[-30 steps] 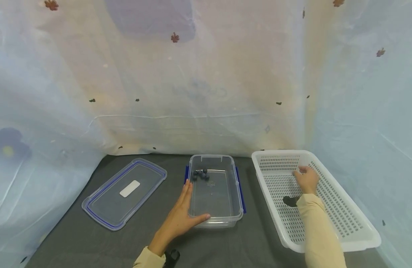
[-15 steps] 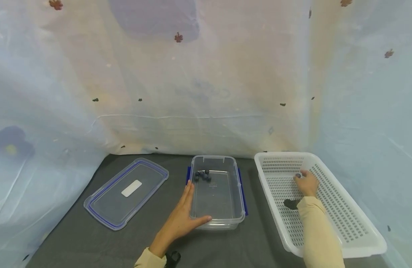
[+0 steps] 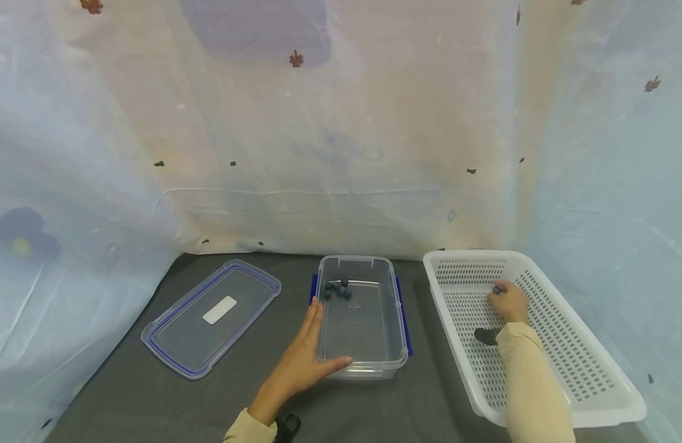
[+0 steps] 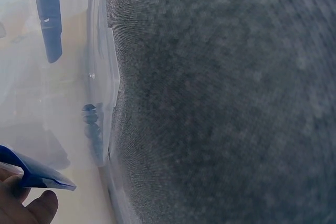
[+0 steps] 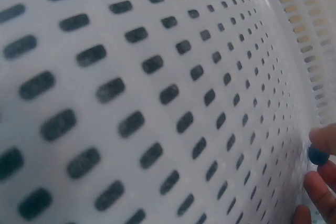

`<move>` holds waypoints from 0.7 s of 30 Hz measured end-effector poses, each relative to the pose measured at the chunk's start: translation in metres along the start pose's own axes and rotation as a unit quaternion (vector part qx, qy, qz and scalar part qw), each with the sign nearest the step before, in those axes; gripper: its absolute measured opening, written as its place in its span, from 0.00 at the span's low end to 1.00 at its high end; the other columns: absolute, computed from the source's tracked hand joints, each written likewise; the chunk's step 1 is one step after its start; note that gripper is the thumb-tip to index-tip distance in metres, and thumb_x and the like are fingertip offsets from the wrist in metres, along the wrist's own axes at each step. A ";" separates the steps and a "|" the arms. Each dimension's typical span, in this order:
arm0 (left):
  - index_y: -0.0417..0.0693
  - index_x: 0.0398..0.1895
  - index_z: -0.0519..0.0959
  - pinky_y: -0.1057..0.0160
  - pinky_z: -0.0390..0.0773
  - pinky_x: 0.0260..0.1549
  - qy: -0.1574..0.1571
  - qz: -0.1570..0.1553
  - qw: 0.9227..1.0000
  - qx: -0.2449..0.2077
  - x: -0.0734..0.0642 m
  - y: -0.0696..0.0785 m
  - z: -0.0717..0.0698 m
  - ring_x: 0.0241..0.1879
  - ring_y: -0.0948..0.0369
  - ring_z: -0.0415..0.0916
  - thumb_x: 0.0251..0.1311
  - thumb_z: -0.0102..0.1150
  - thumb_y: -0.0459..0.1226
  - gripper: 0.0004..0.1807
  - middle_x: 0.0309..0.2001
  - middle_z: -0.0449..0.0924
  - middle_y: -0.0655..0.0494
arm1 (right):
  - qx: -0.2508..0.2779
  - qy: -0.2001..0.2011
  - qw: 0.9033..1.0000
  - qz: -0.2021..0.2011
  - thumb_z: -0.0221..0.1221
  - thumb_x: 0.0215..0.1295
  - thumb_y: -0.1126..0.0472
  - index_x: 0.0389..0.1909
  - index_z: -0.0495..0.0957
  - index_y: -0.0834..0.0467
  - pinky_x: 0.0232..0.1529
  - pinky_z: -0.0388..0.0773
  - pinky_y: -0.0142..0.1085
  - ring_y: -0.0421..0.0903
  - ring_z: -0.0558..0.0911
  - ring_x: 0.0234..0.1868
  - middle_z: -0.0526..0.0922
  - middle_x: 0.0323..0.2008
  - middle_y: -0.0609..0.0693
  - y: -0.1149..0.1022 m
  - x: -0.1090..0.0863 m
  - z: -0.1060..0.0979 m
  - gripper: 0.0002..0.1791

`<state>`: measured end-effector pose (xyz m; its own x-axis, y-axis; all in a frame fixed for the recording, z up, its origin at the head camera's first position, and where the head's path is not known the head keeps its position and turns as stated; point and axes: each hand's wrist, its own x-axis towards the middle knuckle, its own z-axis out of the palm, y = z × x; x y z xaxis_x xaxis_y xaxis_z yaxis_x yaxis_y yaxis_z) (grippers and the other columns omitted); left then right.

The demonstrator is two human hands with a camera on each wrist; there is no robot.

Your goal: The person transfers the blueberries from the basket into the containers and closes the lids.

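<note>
My right hand [image 3: 509, 303] is inside the white perforated basket [image 3: 457, 363]. Thumb and fingertips pinch a blueberry [image 5: 317, 155] close to the basket floor, as the right wrist view shows. In the head view, dark berries [image 3: 498, 289] appear at those fingertips. My left hand [image 3: 302, 362] rests along the clear plastic food container [image 3: 354, 332], fingers extended by its left side and thumb on the front rim. Beside that hand in the left wrist view is a blue side latch [image 4: 44, 177]. Several blueberries [image 3: 338, 290] sit inside the container toward its back left.
A clear lid [image 3: 180, 337] with a blue seal and white label lies on the dark grey cloth [image 3: 418, 406] at the left. Patterned plastic sheeting [image 3: 341, 135] hangs behind and on both sides. Black straps are on both wrists.
The right hand has come down slightly and dark berries now show at its fingertips. The left hand stays at the container. The whole head view has shifted a little.
</note>
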<state>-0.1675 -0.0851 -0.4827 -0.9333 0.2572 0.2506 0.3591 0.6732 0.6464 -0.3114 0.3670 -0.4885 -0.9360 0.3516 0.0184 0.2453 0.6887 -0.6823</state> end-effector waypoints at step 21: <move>0.45 0.78 0.39 0.41 0.56 0.63 -0.003 0.000 1.000 -0.005 0.000 0.000 -0.001 0.73 0.51 0.39 0.48 0.62 0.68 0.65 0.78 0.32 0.51 | 0.001 0.073 0.997 -0.009 0.54 0.58 0.71 0.44 0.69 0.72 0.48 0.69 0.57 0.66 0.72 0.45 0.73 0.41 0.70 0.004 -0.002 0.005 0.13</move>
<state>-0.1672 -0.0852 -0.4821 -0.9330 0.2619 0.2469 0.3599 0.6661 0.6533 -0.3094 0.3659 -0.4953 -0.8932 0.4281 0.1373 0.2281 0.6948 -0.6821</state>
